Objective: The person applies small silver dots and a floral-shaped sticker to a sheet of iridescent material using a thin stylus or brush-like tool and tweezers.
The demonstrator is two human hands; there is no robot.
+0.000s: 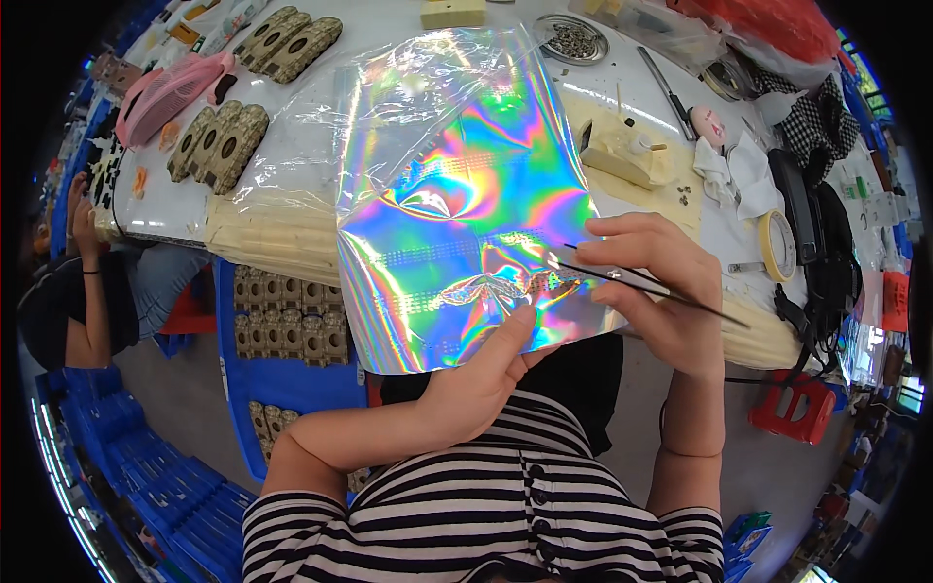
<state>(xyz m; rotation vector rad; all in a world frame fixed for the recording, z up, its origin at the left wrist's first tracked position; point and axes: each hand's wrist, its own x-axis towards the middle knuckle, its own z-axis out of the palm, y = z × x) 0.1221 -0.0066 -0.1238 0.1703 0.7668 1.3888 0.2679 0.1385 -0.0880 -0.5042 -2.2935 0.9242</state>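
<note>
The flat, rainbow-sheened silver plastic film point(457, 219) overhangs the white bench's point(622, 80) front edge. The left hand point(481, 389) pinches it, thumb on top; the right hand's point(671, 277) fingers pinch slim black tweezers point(637, 283). Keeping the film taut and the points shallow should prevent tearing.

A narrow strip of white tabletop point(627, 76) offers passage between the round silver metal dish point(573, 41) and the long dark slim tool point(667, 92); the cream rectangular block point(620, 167) obstructs the space right of the iridescent plastic pouch point(520, 175)
</note>
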